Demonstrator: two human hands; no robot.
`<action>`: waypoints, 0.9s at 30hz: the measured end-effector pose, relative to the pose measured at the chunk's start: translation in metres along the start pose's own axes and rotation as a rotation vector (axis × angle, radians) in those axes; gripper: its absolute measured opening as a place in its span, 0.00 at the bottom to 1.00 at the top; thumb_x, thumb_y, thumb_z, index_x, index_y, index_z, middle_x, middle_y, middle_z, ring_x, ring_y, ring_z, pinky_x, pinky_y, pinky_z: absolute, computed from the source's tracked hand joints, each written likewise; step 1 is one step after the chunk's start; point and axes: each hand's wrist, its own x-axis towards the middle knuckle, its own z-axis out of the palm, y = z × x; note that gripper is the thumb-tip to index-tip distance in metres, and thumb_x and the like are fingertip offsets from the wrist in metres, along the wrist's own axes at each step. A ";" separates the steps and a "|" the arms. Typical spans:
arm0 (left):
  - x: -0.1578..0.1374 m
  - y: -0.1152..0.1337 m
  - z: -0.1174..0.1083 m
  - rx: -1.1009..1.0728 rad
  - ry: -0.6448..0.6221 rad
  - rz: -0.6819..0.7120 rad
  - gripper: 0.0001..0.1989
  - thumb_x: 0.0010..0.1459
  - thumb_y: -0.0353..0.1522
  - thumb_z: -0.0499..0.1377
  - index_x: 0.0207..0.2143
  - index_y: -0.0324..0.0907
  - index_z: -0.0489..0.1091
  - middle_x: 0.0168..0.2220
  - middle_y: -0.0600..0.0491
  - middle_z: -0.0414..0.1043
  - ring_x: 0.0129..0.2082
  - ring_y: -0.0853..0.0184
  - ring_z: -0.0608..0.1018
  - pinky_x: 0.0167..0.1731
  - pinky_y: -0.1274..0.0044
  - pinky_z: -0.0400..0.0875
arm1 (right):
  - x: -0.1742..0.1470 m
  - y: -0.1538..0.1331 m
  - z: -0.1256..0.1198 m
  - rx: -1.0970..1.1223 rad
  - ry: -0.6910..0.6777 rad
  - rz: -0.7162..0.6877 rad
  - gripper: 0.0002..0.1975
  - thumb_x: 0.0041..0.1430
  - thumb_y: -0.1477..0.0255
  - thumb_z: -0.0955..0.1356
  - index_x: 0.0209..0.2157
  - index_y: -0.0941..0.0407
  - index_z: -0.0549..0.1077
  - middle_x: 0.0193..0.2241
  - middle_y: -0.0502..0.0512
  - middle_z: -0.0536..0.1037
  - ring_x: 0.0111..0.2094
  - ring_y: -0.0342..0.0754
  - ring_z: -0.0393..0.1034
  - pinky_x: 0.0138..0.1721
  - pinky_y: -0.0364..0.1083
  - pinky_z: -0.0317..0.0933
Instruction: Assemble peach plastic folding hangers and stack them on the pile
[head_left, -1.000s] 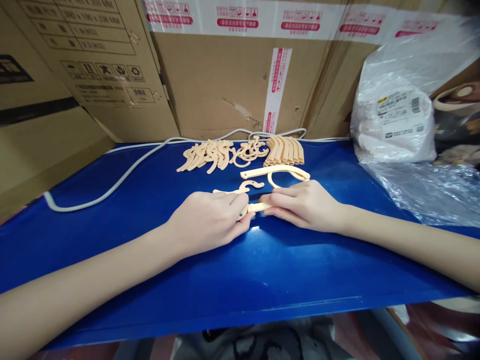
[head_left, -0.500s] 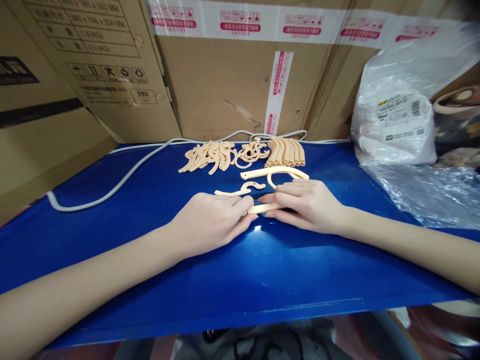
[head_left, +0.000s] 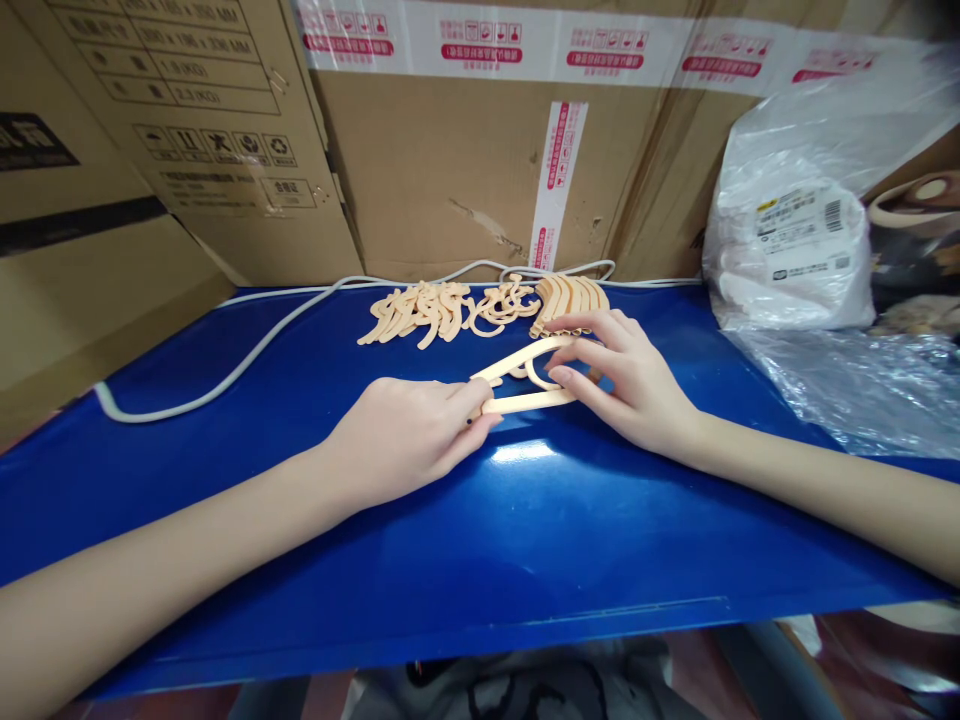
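Two curved beige plastic pieces that look like folding clothes hanger arms form a narrow loop over the blue table. My left hand (head_left: 412, 435) pinches the left end of the lower hanger arm (head_left: 525, 403), its fingertips covering where the ends meet. My right hand (head_left: 630, 390) curls around the right side, with fingers on the upper hanger arm (head_left: 517, 357) and the thumb near a curved hook (head_left: 535, 377) inside the loop. Just behind, a loose wavy piece is mostly hidden by the hands and the arms.
At the back of the blue table (head_left: 480, 560) lie a pile of wavy beige pieces (head_left: 420, 312), several small hooks (head_left: 495, 308) and a row of curved arms (head_left: 566, 300). A white cable (head_left: 247, 370) runs behind them. Cardboard boxes (head_left: 465, 170) and a plastic-wrapped bundle (head_left: 795, 240) stand around.
The upper arm with its hook has come down towards me and now meets the lower arm at my left fingers. My right hand has lifted and opened slightly around the pieces.
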 end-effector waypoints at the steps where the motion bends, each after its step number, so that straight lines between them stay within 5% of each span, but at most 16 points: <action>1: 0.000 0.000 0.000 0.000 -0.011 0.003 0.15 0.69 0.36 0.47 0.33 0.41 0.68 0.22 0.56 0.74 0.20 0.67 0.76 0.17 0.78 0.50 | 0.000 0.001 0.001 0.018 -0.032 0.029 0.10 0.67 0.68 0.62 0.37 0.56 0.74 0.50 0.61 0.74 0.51 0.55 0.67 0.49 0.54 0.57; 11: -0.004 0.004 -0.001 -0.171 -0.042 0.171 0.10 0.67 0.34 0.49 0.41 0.41 0.69 0.28 0.58 0.77 0.26 0.69 0.80 0.20 0.77 0.62 | 0.001 0.006 0.005 0.095 -0.084 0.115 0.12 0.69 0.67 0.60 0.43 0.56 0.74 0.42 0.58 0.75 0.46 0.51 0.69 0.48 0.50 0.58; 27: -0.003 0.000 0.005 0.030 0.047 0.140 0.13 0.69 0.33 0.46 0.42 0.40 0.69 0.34 0.51 0.80 0.29 0.68 0.81 0.23 0.81 0.65 | 0.001 0.007 0.006 0.120 -0.075 0.120 0.10 0.68 0.68 0.62 0.42 0.55 0.74 0.40 0.57 0.75 0.44 0.52 0.69 0.47 0.51 0.60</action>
